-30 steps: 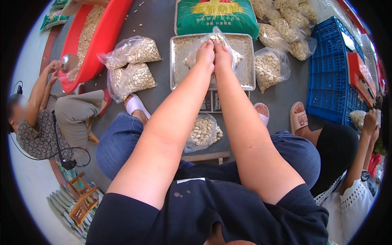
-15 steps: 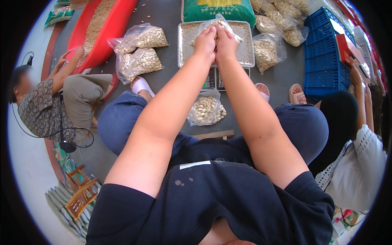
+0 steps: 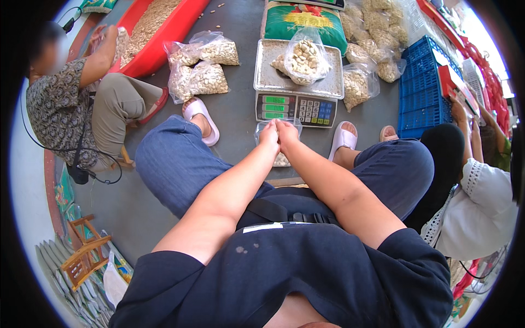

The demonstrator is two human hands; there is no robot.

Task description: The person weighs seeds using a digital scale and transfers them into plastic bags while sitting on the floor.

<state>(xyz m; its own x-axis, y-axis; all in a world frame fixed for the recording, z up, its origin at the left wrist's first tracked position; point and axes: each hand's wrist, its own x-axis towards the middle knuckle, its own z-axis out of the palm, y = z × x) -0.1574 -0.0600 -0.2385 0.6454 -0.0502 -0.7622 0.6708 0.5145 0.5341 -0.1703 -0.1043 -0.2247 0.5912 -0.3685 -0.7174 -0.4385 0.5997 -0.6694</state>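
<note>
My left hand [image 3: 268, 135] and my right hand [image 3: 286, 133] are pressed together, fingers closed, just in front of the scale. Whatever lies between them is hidden. Under them sits a clear plastic bag of large pale beans [image 3: 281, 160], mostly covered by my hands. Beyond, an open clear bag of the same beans [image 3: 304, 59] rests on the metal tray [image 3: 269, 82] of a digital scale [image 3: 296, 110], apart from my hands. The scale's green displays are lit, and its keypad faces me.
Filled bean bags lie left [image 3: 210, 79] and right [image 3: 358, 85] of the scale. A green sack [image 3: 306, 24] stands behind it, a blue crate [image 3: 418, 104] to the right. One person sits left by a red trough [image 3: 164, 33]; another at right holds a red-and-white device [image 3: 456, 90].
Both hands have left the bag on the scale tray and drawn back toward me, over the small bag in front. The bag on the tray now shows its beans.
</note>
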